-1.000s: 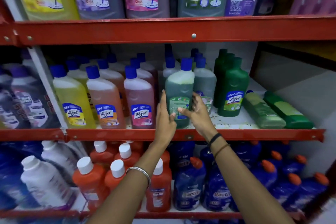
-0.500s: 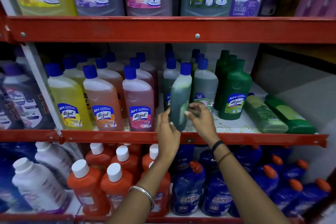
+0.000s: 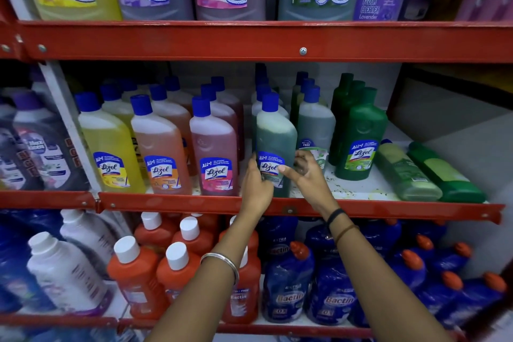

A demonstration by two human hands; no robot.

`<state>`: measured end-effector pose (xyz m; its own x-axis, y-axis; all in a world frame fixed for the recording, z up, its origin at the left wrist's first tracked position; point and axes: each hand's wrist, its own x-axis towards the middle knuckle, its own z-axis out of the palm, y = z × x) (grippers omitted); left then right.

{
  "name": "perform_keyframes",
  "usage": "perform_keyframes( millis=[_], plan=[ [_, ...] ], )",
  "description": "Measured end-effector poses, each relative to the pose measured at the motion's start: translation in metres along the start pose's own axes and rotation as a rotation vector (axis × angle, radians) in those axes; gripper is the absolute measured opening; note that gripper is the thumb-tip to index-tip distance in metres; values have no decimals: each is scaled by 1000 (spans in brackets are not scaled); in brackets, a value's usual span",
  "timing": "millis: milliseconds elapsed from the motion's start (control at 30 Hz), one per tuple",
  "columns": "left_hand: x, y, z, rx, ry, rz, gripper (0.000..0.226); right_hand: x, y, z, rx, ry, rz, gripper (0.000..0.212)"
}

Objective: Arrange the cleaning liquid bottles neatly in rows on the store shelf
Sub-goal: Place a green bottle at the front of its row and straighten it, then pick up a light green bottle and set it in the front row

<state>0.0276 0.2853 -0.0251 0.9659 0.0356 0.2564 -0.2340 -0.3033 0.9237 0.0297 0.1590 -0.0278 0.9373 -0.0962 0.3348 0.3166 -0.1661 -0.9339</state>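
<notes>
At the front edge of the middle shelf point(image 3: 361, 208), near its centre, we see both hands on one teal-green bottle point(image 3: 274, 133) with a blue cap. It stands upright at the head of its row, label facing out.

The left hand point(image 3: 256, 186) cups the bottle's left side low down, fingers curled together around the label's edge. The right hand point(image 3: 305, 175) touches the right side with the thumb and first fingertips; its other fingers are loosely spread and bent. Neither hand lifts the bottle; its base appears to rest on the shelf.

We judge the step in hand to be squaring this bottle so its label faces forward in line with the front row. The next move likely calls for a small twist or nudge, then letting go.

Just to the left stand a pink bottle point(image 3: 215, 153), an orange bottle point(image 3: 162, 153) and a yellow bottle point(image 3: 111, 153), all facing front. Just right and slightly behind is a grey-green bottle point(image 3: 316, 125), then a dark green bottle point(image 3: 361, 141).

Toward the right end of the shelf, two green bottles point(image 3: 427, 175) lie on their sides, not yet stood up. The close neighbours leave little room to turn the held bottle without bumping them.
</notes>
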Motion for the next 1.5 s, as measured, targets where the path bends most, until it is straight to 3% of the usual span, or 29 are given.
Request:
perform_keyframes(
  millis=[300, 500, 633, 767, 867, 967, 1033, 1200, 1333, 1500],
  plan=[
    [-9, 3, 4, 57, 102, 25, 68, 8, 1, -2, -14, -64, -27, 27],
    [-40, 19, 17, 23, 154, 172, 73, 2, -6, -16, -137, -80, 15, 42],
    [-58, 44, 47, -43, 195, 434, 60, -9, -21, -80, -219, 70, -34, 23],
    [-50, 65, 102, -42, -8, 475, 40, -11, -18, -171, -616, 411, 28, 17],
    [-39, 76, 162, 45, -276, 352, 32, -10, -11, -219, -1006, 474, 220, 26],
    [-25, 84, 218, 162, -461, 142, 33, -7, -5, -235, -1092, 340, 416, 30],
    [-15, 87, 240, 201, -513, -2, 34, -4, -3, -236, -1095, 288, 440, 26],
    [10, 89, 269, 78, -408, -362, 36, 7, -2, -254, -1051, 295, 391, 25],
    [17, 97, 275, 18, -450, -426, 54, 8, -4, -257, -1014, 243, 465, 22],
    [22, 94, 268, -224, -460, -524, 67, 7, -9, -263, -957, 183, 487, 36]
  ],
)
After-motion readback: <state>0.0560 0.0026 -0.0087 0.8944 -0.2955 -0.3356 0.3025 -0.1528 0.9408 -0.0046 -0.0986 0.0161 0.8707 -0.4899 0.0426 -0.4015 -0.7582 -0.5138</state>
